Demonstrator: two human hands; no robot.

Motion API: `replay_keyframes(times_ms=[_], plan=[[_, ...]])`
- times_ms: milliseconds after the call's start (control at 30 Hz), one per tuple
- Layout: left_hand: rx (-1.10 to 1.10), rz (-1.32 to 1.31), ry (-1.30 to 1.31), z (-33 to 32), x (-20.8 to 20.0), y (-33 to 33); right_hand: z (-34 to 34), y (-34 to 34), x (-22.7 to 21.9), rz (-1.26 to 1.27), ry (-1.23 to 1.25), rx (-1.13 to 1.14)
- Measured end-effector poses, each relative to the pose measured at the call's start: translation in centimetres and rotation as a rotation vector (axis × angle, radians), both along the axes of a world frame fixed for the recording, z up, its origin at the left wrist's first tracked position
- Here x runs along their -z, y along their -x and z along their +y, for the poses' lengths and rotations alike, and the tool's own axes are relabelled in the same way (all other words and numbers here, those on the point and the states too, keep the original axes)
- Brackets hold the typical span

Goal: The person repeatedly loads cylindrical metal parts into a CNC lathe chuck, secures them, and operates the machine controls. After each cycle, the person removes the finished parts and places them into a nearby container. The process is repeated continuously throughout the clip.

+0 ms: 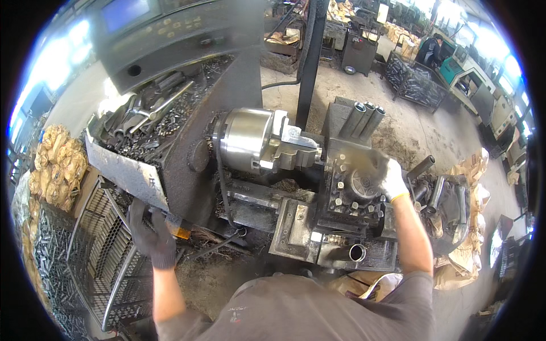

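My left hand (152,234), in a dark glove, is at the lower front edge of the lathe's headstock (196,156). Its fingers point up and stand apart, and I see nothing held in them. In a white glove, my right hand (392,181) reaches to the right side of the bolted tool post (355,184). A blurred patch covers the area beside its fingers, so their grip is hidden. Between the hands sits a shiny lathe chuck (247,139) with stepped jaws (293,145). A short metal tube (357,252) lies on the carriage (293,227), its open end showing.
Several metal tubes (364,118) stand beyond the tool post. More tubes (437,196) lie in a holder at right, near brown sacks (469,256). Tools and chips fill the headstock tray (125,165). A wire basket (122,278) stands at lower left. A person (432,50) is far off.
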State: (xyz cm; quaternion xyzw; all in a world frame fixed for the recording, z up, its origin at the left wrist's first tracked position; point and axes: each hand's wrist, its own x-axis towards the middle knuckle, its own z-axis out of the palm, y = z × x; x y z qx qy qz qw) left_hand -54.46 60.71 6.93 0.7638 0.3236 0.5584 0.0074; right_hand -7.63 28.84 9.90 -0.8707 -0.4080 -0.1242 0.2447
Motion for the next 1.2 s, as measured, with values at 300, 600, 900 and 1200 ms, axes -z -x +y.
replay_keyframes(times_ms=[300, 600, 900, 1200], plan=[[-0.087, 0.791, -0.114, 11.1, -15.3, -24.4, 0.0, -0.1, 3.5, -0.068, -0.067, 0.011], [-0.115, 0.771, 0.038, 15.3, -16.3, -29.8, 0.3, 0.7, 3.4, 0.096, -0.176, 0.188], [0.115, 0.418, 0.001, 4.6, -14.7, -24.9, 0.9, -0.3, 3.3, 0.120, -0.190, 0.187], [0.586, 0.437, 0.532, -12.6, 8.3, -6.6, 1.6, -1.4, 2.8, 0.210, -0.117, 0.195]])
